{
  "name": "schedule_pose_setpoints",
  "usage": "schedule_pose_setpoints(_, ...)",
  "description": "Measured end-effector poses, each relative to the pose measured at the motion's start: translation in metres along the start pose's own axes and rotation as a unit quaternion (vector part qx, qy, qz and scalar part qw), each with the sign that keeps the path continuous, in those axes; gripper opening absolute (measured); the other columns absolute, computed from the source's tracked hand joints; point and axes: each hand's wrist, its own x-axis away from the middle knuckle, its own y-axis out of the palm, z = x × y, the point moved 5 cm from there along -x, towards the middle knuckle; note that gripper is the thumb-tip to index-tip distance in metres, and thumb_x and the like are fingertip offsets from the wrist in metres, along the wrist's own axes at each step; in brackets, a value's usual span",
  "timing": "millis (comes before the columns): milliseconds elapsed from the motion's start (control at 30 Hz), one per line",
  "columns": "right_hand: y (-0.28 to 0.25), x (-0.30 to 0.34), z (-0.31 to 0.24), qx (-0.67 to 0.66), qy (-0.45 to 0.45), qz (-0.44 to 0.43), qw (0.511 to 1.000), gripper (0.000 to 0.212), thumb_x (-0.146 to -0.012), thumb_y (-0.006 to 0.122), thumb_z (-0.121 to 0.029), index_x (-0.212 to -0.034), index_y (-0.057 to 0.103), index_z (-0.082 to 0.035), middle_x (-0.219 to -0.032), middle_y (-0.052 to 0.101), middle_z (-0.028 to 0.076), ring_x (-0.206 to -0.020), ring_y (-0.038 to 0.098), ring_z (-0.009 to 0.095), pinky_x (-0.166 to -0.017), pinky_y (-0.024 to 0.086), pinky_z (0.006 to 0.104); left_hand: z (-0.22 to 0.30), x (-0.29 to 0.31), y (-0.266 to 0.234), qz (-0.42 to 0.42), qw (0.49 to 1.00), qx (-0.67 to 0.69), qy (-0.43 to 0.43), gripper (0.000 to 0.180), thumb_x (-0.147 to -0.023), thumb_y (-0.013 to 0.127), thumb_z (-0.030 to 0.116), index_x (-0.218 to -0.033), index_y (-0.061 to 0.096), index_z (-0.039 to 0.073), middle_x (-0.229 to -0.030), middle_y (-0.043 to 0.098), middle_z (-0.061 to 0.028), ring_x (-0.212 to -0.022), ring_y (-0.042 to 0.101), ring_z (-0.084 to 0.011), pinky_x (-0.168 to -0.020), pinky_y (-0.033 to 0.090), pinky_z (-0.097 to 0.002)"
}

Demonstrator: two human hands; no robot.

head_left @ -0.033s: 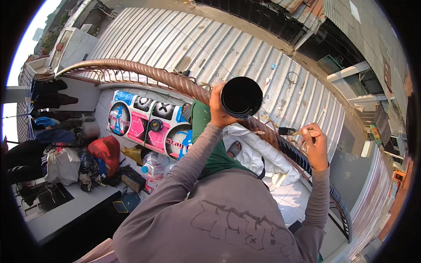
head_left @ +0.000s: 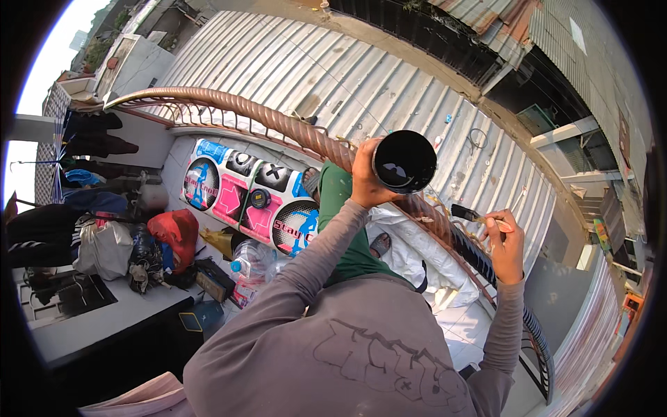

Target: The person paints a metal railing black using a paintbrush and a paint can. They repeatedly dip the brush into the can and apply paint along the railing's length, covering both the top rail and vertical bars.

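My left hand [head_left: 366, 178] is wrapped round a can [head_left: 415, 179] of dark, glossy paint, lifted over the railing with its open top toward me. To its right, my right hand [head_left: 508, 244] grips a paintbrush [head_left: 479, 217] by its handle. The dark bristles point left toward the can, apart from it. Below both hands runs a thick twisted railing [head_left: 278, 123], brown along its left stretch and black on the stretch under the brush.
A padded pink, blue and white mat [head_left: 226, 198] lies on the tiled floor at left, with a black round lid on it. Bottles [head_left: 250, 260], a red bag [head_left: 174, 236] and clothes pile up further left. White sheeting [head_left: 445, 278] lies beside my foot. Corrugated roofing [head_left: 333, 83] spreads beyond the railing.
The whole view has shifted slightly, moving the scene rightward. My right hand sits a little lower, tilting the brush handle down. Pale reflections now show on the paint in the can.
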Motion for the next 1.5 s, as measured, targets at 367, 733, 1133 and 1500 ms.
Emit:
schedule_pose_setpoints(367, 0.028, 0.082, -0.003, 0.257, -0.186, 0.037, 0.948, 0.008, -0.094, 0.066, -0.008, -0.094, 0.062, -0.001, -0.084, 0.068, 0.017, -0.069, 0.066, 0.037, -0.061, 0.05, 0.0439, 0.03, -0.034, 0.0, 0.02, 0.999, 0.014, 0.035, 0.096, -0.044, 0.087, 0.021, -0.13, 0.053, 0.001, -0.119, 0.058, -0.0184, -0.111, 0.059, -0.0404, -0.097, 0.049, -0.0454)
schedule_pose_setpoints(733, 0.05, 0.12, 0.037, 0.211, -0.16, 0.136, 0.955, 0.008, -0.094, 0.064, -0.006, -0.097, 0.064, 0.001, -0.093, 0.067, 0.019, -0.078, 0.068, 0.037, -0.069, 0.052, 0.0455, 0.033, -0.036, -0.002, 0.026, 0.999, 0.016, 0.02, 0.093, -0.045, 0.085, 0.015, -0.131, 0.051, 0.003, -0.118, 0.059, -0.0166, -0.111, 0.061, -0.0372, -0.096, 0.05, -0.0431)
schedule_pose_setpoints(1133, 0.066, 0.152, 0.087, 0.208, -0.212, 0.196, 0.934, 0.012, -0.09, 0.066, 0.0, -0.102, 0.066, 0.0, -0.095, 0.067, 0.018, -0.083, 0.068, 0.037, -0.068, 0.052, 0.0452, 0.018, -0.033, 0.003, 0.022, 0.999, 0.038, -0.026, 0.1, -0.042, 0.089, 0.021, -0.131, 0.049, 0.0, -0.116, 0.057, -0.0193, -0.109, 0.059, -0.0396, -0.098, 0.047, -0.0447)
schedule_pose_setpoints(1500, 0.092, 0.114, 0.09, 0.187, -0.199, 0.19, 0.943, 0.016, -0.095, 0.065, -0.008, -0.11, 0.069, -0.003, -0.108, 0.068, 0.017, -0.1, 0.067, 0.036, -0.081, 0.053, 0.0437, 0.016, -0.033, 0.004, 0.022, 0.997, 0.055, -0.052, 0.102, -0.042, 0.09, 0.02, -0.133, 0.049, 0.001, -0.118, 0.057, -0.0176, -0.113, 0.059, -0.0365, -0.1, 0.048, -0.0428)
